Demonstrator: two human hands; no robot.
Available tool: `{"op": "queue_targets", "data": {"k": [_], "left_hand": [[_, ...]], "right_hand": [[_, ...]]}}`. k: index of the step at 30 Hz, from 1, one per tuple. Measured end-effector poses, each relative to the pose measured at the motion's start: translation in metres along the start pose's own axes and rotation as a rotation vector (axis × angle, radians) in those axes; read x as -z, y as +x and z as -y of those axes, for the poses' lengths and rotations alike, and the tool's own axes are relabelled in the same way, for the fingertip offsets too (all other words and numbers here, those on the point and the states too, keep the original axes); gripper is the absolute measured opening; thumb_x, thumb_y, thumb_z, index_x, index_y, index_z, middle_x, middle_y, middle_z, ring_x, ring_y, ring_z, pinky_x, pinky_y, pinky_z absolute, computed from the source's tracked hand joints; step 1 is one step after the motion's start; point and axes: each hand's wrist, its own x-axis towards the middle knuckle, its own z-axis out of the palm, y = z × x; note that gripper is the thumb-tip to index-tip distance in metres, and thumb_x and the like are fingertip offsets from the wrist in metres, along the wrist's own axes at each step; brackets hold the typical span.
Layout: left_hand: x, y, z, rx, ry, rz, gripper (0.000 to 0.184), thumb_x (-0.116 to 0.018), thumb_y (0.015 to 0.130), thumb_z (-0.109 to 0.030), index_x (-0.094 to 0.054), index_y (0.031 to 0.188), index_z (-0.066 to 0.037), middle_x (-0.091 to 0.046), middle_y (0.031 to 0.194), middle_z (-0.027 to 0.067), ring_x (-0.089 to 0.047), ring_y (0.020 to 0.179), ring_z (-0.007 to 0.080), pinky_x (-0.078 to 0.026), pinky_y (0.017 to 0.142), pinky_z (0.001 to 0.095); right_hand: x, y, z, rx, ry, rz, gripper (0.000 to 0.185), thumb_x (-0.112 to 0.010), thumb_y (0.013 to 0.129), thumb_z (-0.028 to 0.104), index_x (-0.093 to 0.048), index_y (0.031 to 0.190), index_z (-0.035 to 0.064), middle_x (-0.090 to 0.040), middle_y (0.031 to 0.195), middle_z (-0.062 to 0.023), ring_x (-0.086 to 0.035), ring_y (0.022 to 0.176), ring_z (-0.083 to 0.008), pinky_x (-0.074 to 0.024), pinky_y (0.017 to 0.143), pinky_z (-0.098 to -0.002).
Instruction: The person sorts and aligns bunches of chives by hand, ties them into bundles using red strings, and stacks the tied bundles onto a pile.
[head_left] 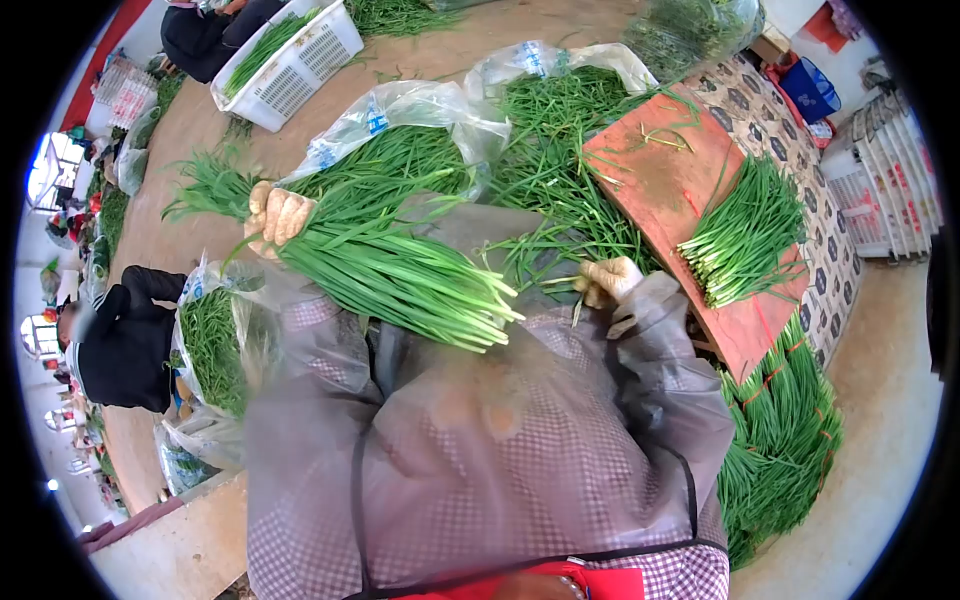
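A thick bunch of long green stalks (390,270) lies across my front, its pale ends pointing right. My left hand (279,215), in a pale glove, is wrapped round the leafy end of this bunch. My right hand (608,281), also gloved, is closed at the edge of the loose stalks, with a few thin stems at its fingertips. Beyond my hands, open plastic bags hold loose greens (565,110). On a reddish board (640,150) to the right rests another bunch of stalks (750,230).
Tied bundles (780,430) lie below the board at the right. A white crate (300,65) of greens stands at the upper left. A person in dark clothes (125,335) sits at the left beside a bag of greens (212,350). White crates (885,180) are stacked far right.
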Motion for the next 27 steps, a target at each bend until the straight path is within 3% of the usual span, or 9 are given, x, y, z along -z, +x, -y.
{"op": "queue_targets", "data": {"k": [2, 7, 11, 13, 16, 21, 23, 26, 27], "left_hand": [[0.000, 0.004, -0.005, 0.022, 0.005, 0.046, 0.010, -0.051, 0.084, -0.004, -0.053, 0.092, -0.007, -0.051, 0.058, -0.0022, -0.053, 0.058, 0.0105, -0.042, 0.061, 0.0249], [-0.007, 0.016, 0.005, -0.042, 0.001, 0.157, 0.011, -0.054, 0.081, -0.008, -0.051, 0.092, -0.006, -0.056, 0.064, 0.0006, -0.057, 0.061, 0.0120, -0.049, 0.063, 0.0244], [-0.010, 0.032, 0.005, -0.005, 0.033, 0.250, 0.013, -0.058, 0.079, -0.007, -0.051, 0.090, -0.007, -0.057, 0.066, 0.0016, -0.058, 0.063, 0.0130, -0.050, 0.063, 0.0252], [-0.012, 0.045, 0.009, 0.072, -0.049, 0.358, 0.016, -0.060, 0.077, -0.004, -0.051, 0.090, -0.007, -0.058, 0.067, 0.0026, -0.060, 0.065, 0.0136, -0.050, 0.063, 0.0253], [-0.020, 0.074, 0.009, 0.197, -0.066, 0.550, 0.014, -0.061, 0.083, -0.009, -0.053, 0.093, -0.006, -0.062, 0.072, 0.0047, -0.061, 0.067, 0.0153, -0.052, 0.065, 0.0277], [-0.058, 0.114, 0.033, 0.374, -0.127, 0.864, 0.013, -0.062, 0.087, -0.017, -0.056, 0.090, -0.006, -0.064, 0.071, 0.0040, -0.062, 0.065, 0.0150, -0.054, 0.068, 0.0291], [-0.060, 0.103, 0.026, 0.357, -0.051, 0.810, 0.013, -0.063, 0.086, -0.015, -0.056, 0.091, -0.006, -0.062, 0.070, 0.0027, -0.061, 0.065, 0.0140, -0.053, 0.068, 0.0299], [-0.074, 0.064, 0.014, 0.001, 0.219, -0.013, 0.007, -0.057, 0.083, -0.004, -0.052, 0.086, -0.007, -0.049, 0.058, -0.0017, -0.051, 0.055, 0.0118, -0.040, 0.065, 0.0268], [-0.070, 0.059, 0.008, 0.000, 0.219, -0.019, 0.007, -0.057, 0.083, -0.004, -0.052, 0.086, -0.007, -0.049, 0.058, -0.0017, -0.051, 0.055, 0.0118, -0.040, 0.065, 0.0268]], "right_hand": [[0.009, -0.002, 0.001, -0.112, -0.307, -0.054, 0.026, -0.057, 0.086, 0.022, -0.067, 0.095, -0.0008, -0.067, 0.075, -0.0118, -0.064, 0.068, -0.0213, -0.0492, 0.062, -0.0312], [-0.007, -0.004, 0.013, 0.674, -1.059, -0.596, 0.030, -0.061, 0.076, 0.018, -0.067, 0.103, 0.0076, -0.067, 0.084, -0.0154, -0.064, 0.086, -0.0355, -0.0502, 0.075, -0.0399], [-0.010, 0.001, 0.072, 0.450, -0.691, -0.266, 0.023, -0.059, 0.079, 0.016, -0.066, 0.098, 0.0043, -0.062, 0.107, -0.0192, -0.060, 0.097, -0.0326, -0.0479, 0.082, -0.0395], [-0.014, 0.013, 0.080, 0.828, -0.619, -0.440, 0.019, -0.065, 0.076, 0.022, -0.063, 0.083, 0.0054, -0.062, 0.109, -0.0165, -0.061, 0.095, -0.0338, -0.0478, 0.082, -0.0419], [-0.025, 0.003, 0.143, 1.127, -0.719, -0.429, 0.085, -0.075, 0.057, 0.024, -0.042, 0.133, 0.0064, -0.045, 0.130, -0.0237, -0.046, 0.119, -0.0385, -0.0411, 0.097, -0.0428], [-0.068, 0.001, 0.199, 1.201, -0.958, -0.282, 0.110, -0.080, 0.051, 0.028, -0.024, 0.144, 0.0065, -0.036, 0.141, -0.0192, -0.036, 0.129, -0.0399, -0.0231, 0.108, -0.0522], [-0.077, 0.024, 0.191, 1.044, -0.785, 0.121, 0.102, -0.078, 0.056, 0.028, -0.028, 0.143, 0.0097, -0.041, 0.139, -0.0158, -0.040, 0.126, -0.0368, -0.0301, 0.105, -0.0496], [-0.080, 0.046, 0.159, 0.762, -0.551, 0.362, 0.056, -0.063, 0.079, 0.025, -0.048, 0.129, 0.0064, -0.062, 0.113, -0.0171, -0.058, 0.108, -0.0283, -0.0454, 0.089, -0.0384], [-0.082, 0.052, 0.143, 0.758, -0.550, 0.367, 0.056, -0.063, 0.079, 0.025, -0.048, 0.129, 0.0064, -0.062, 0.113, -0.0171, -0.058, 0.108, -0.0283, -0.0454, 0.089, -0.0384]]}}
